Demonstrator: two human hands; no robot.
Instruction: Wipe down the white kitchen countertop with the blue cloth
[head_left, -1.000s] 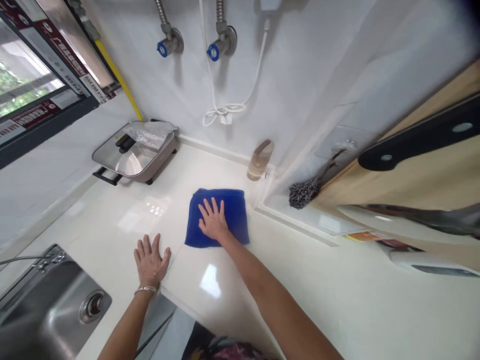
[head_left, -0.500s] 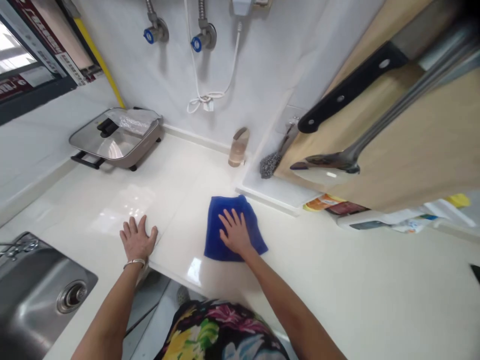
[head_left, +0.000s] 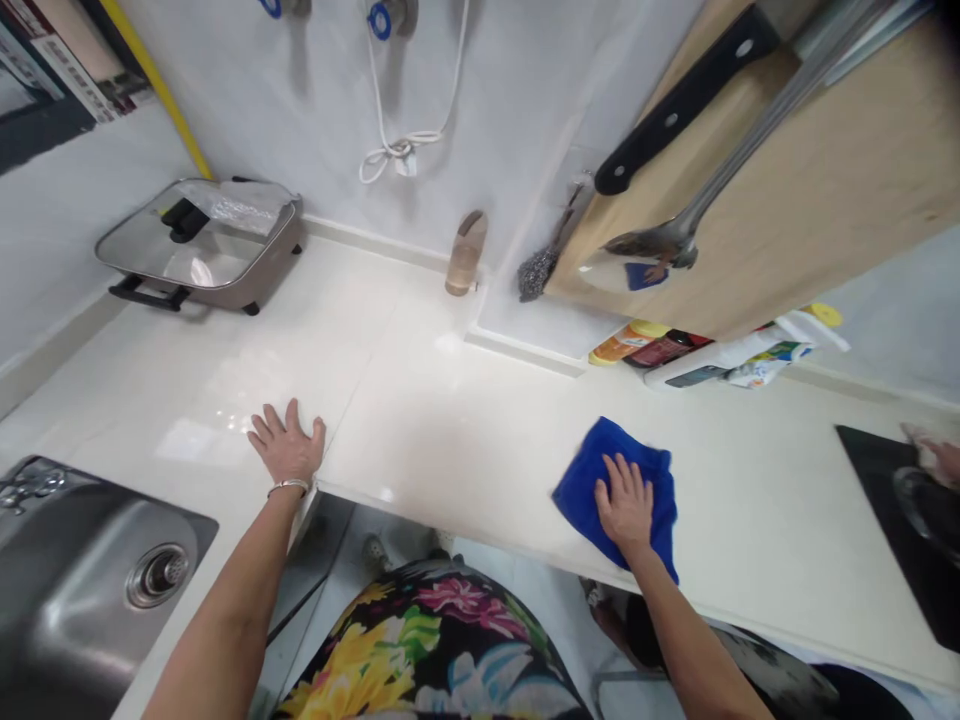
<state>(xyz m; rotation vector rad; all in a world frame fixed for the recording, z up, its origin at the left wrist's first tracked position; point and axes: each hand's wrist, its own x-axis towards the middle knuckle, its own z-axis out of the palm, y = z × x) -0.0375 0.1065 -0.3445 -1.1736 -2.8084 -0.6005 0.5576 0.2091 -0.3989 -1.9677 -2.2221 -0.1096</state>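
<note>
Under my right hand (head_left: 627,505) a blue cloth (head_left: 592,490) lies spread on the white countertop (head_left: 450,430). The palm presses down on it with fingers stretched out, and one edge of the cloth reaches the counter's front edge. My left hand (head_left: 286,445), with a bracelet (head_left: 288,486) at the wrist, rests flat on the counter near its inner corner, fingers spread and holding nothing. Just left of that hand is the steel sink (head_left: 75,590).
At the back left stands an electric pan (head_left: 202,250) with a glass lid. A scrubbing brush (head_left: 540,270), cutting board (head_left: 825,190), knife (head_left: 686,100), ladle (head_left: 667,240) and several bottles (head_left: 622,342) line the right wall. Another person's hand (head_left: 946,455) is by the black stove (head_left: 915,540).
My right hand has slid the blue cloth to the right along the counter. My left hand stays in place on the counter. The view has turned rightward and down, bringing the stove into sight.
</note>
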